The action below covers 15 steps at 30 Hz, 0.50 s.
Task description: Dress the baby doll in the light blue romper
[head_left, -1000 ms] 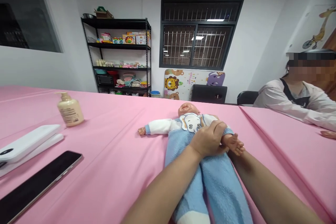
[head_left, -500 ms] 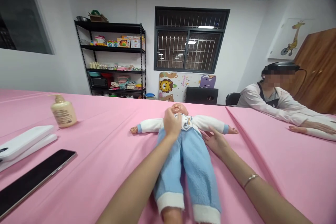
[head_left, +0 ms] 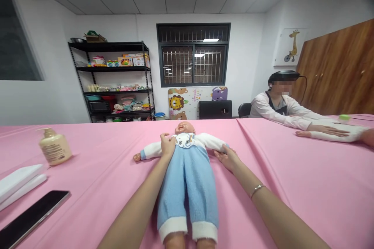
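Head camera view looked down the length of a baby doll point(head_left: 187, 186), which lay on its back on the pink tabletop point(head_left: 277, 190), head pointing away from the person, feet toward them and arms out to the sides. It wore blue fleece trousers with white cuffs and a white top with an elephant face on the chest. The left hand point(head_left: 167, 144) lay open on the doll's white sleeve beside the chest, fingers slightly spread and pinching nothing. The right hand point(head_left: 227, 158) was also open, resting on the tabletop with its fingertips point(head_left: 224, 148) touching the doll's other sleeve; a thin bracelet point(head_left: 256, 190) circled that wrist. Left of the doll stood a pump bottle point(head_left: 54, 148), near a white case point(head_left: 17, 184) and a black phone point(head_left: 33, 218). Farther right, a co-worker point(head_left: 276, 105) sat with a hand point(head_left: 325, 129) on a white-sleeved bundle point(head_left: 341, 134). A black shelf point(head_left: 109, 81) of toys and baby goods stood against the far wall.
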Tool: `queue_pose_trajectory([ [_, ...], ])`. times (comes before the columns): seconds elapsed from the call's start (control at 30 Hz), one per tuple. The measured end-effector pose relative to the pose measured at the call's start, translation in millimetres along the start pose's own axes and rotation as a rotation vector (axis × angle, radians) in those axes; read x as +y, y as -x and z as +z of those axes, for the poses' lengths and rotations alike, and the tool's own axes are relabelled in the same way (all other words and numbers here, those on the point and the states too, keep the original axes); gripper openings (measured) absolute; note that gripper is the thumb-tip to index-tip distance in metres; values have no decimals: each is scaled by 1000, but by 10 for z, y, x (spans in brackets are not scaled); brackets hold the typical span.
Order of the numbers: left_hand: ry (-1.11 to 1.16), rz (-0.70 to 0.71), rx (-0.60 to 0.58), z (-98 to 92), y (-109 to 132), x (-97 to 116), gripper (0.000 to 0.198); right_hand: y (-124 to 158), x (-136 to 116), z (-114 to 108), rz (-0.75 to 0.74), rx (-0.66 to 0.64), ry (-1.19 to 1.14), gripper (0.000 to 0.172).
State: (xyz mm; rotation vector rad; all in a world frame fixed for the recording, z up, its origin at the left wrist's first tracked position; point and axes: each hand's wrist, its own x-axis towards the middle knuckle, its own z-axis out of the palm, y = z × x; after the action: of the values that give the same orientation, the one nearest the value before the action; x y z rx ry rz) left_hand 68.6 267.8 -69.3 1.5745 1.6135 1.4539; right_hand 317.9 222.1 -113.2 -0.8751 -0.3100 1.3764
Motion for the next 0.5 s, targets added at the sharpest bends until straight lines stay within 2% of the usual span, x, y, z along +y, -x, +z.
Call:
queue_pose_trajectory([
  [0.13, -389, 9, -189, -25, 90, -61, 18, 78, 48, 68, 0, -28, 201, 14],
  [0.2, -486, 35, -282, -92, 118, -91, 17, 111, 81, 94, -15, -44, 334, 19],
  [0.37, -470, 160, -405, -390, 200, -325, 27, 147, 126, 122, -56, -82, 505, 24],
  [0.5, -329, 324, -391, -530, 307, -503, 35, 141, 119, 125, -39, -16, 304, 16],
])
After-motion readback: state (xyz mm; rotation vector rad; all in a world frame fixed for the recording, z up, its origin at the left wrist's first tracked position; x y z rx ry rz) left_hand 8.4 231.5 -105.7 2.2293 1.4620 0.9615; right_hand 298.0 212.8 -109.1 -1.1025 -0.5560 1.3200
